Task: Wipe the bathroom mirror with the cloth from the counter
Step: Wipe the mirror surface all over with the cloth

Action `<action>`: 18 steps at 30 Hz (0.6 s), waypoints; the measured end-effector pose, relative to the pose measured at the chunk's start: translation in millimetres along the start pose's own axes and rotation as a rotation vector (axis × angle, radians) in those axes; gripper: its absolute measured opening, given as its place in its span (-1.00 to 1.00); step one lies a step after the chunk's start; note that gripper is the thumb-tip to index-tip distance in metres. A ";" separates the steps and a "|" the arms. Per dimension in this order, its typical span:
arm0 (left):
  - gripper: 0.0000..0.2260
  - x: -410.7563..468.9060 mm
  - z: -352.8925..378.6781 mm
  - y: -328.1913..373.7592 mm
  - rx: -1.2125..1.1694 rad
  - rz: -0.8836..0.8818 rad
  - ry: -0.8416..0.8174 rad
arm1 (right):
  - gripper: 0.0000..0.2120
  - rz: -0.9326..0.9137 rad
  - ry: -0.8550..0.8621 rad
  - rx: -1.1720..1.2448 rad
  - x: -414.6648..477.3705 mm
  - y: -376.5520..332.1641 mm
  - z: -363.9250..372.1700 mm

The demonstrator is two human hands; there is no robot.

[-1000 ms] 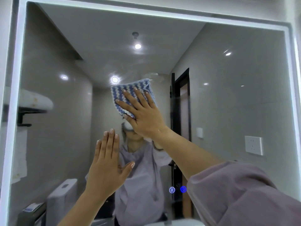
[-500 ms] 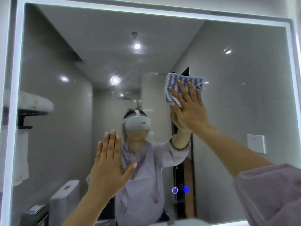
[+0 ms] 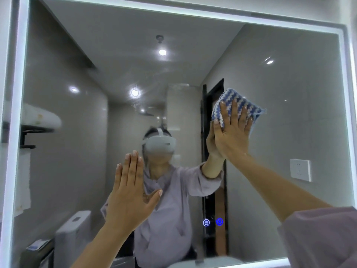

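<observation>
Right hand (image 3: 232, 132) presses the blue-and-white knitted cloth (image 3: 236, 104) flat on the big LED-edged wall mirror (image 3: 289, 113), fingers straight (right of centre). Left hand (image 3: 129, 192) rests open-palmed on the glass, holding nothing.

- The right arm wears a loose sleeve (image 3: 318, 238) of pale lilac cloth, soft and lightly creased. It ends in a wide edge, and the forearm beyond it is bare.
- The left forearm is bare down to the bottom of the view.
- The left hand (image 3: 131, 192) and right hand (image 3: 231, 136) have longish nails with a pale, glossy finish.
- The mirror (image 3: 289, 93) reflects a roomy lilac shirt (image 3: 170, 219) and a white headset (image 3: 160, 145) with a strap over dark hair.
</observation>
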State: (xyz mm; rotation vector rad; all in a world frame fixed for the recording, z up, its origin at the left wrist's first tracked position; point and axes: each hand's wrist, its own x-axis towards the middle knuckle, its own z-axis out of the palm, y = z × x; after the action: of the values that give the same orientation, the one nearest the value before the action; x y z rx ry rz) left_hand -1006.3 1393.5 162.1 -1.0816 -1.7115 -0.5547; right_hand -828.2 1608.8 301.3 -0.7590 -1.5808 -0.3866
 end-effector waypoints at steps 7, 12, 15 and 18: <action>-0.15 0.7 -0.1 1.1 0.010 0.000 0.001 | -0.43 -0.291 -0.057 0.034 -6.8 -70.8 -8.9; -0.15 0.5 1.0 -0.5 0.025 -0.008 -0.008 | -0.43 -0.511 -0.107 0.017 -8.4 -127.1 -6.7; -0.16 1.4 0.4 -0.2 0.042 -0.011 -0.012 | -0.45 -0.612 -0.163 0.035 -6.0 -149.5 -8.0; -0.16 0.9 -1.7 0.5 0.060 -0.001 -0.012 | -0.47 -0.642 -0.180 0.002 -0.8 -154.1 -10.7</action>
State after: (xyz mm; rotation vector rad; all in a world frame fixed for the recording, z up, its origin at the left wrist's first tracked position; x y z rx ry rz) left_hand -1005.2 1392.8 163.6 -1.0431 -1.7288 -0.4956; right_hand -922.6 1490.0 330.0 -0.2684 -1.9794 -0.7962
